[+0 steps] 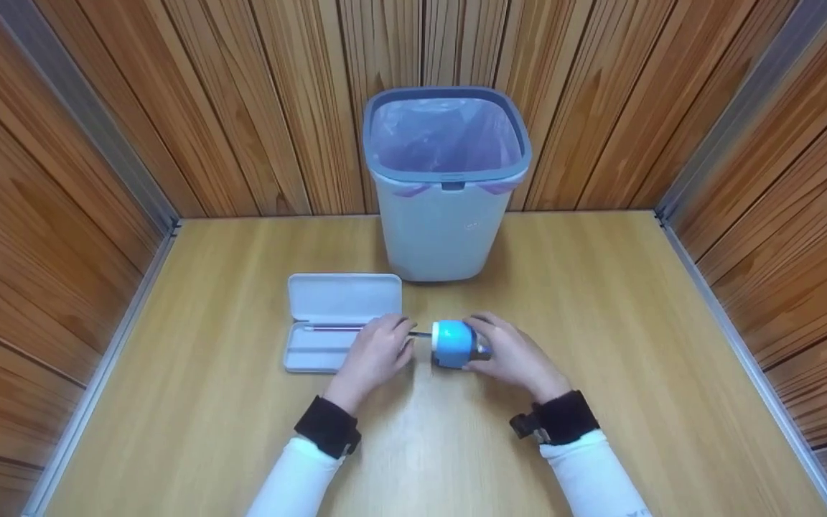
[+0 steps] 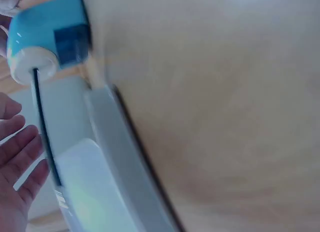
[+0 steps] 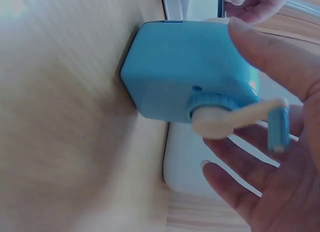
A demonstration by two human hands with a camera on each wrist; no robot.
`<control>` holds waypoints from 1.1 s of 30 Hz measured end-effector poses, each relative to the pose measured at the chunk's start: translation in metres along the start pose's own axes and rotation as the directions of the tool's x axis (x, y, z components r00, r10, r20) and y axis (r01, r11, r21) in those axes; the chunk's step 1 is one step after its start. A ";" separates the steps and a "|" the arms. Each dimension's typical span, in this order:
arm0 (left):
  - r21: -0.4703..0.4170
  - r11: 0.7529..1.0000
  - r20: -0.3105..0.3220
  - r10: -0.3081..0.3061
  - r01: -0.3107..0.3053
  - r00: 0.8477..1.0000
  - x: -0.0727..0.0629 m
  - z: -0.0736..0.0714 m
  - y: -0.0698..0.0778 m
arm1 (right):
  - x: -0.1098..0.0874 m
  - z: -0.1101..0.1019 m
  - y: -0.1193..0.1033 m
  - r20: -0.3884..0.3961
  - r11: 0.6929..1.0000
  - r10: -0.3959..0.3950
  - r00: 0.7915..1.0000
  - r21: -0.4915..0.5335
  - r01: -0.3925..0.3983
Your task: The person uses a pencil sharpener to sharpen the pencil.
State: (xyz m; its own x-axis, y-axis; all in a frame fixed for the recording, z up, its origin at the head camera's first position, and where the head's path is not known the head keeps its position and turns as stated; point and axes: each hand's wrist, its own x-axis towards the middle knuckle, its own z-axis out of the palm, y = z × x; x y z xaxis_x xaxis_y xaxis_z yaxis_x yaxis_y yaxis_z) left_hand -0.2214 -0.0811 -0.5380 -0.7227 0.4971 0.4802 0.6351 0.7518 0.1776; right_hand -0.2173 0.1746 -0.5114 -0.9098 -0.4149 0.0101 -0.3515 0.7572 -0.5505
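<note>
A blue hand-crank pencil sharpener [image 1: 454,343] rests on the table, its pale round mouth facing left. My right hand [image 1: 512,353] holds its body from the right, thumb on the near side and fingers round the far side. The crank [image 3: 245,117] with its blue knob points towards that palm. A dark pencil [image 2: 44,127] sticks out of the mouth. Beside the pencil is my left hand [image 1: 379,352], fingers loosely extended and not closed round it; whether the fingertips touch it, I cannot tell. Left of the sharpener lies a pale pencil case [image 1: 345,298], lid open, partly under the left hand.
Behind the sharpener stands a white bin [image 1: 442,230] with a grey rim and a bag lining. Wood-panelled walls close off the back and both sides. A thin stick-like item [image 1: 327,328] shows along the case, partly hidden by the hand.
</note>
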 end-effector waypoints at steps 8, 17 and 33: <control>0.010 0.999 0.106 0.044 -0.045 0.993 0.022 0.004 0.027 | -0.018 -0.009 0.003 -0.081 1.000 -0.006 0.997 0.025 0.008; 0.128 0.989 0.250 0.044 -0.077 0.967 0.042 0.017 0.050 | -0.024 -0.010 0.003 -0.147 0.998 -0.063 0.987 0.007 0.065; 0.208 0.977 0.347 -0.034 -0.041 0.937 0.058 0.016 0.062 | -0.025 -0.009 0.006 -0.185 0.991 -0.131 0.974 -0.032 0.127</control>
State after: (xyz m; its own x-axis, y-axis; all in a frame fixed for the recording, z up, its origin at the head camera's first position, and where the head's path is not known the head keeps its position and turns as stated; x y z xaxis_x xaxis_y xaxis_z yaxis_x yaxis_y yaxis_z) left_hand -0.2280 0.0014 -0.5129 -0.7939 0.5903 0.1457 0.5936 0.8044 -0.0246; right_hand -0.1981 0.1939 -0.5075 -0.8810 -0.4101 0.2359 -0.4710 0.7139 -0.5181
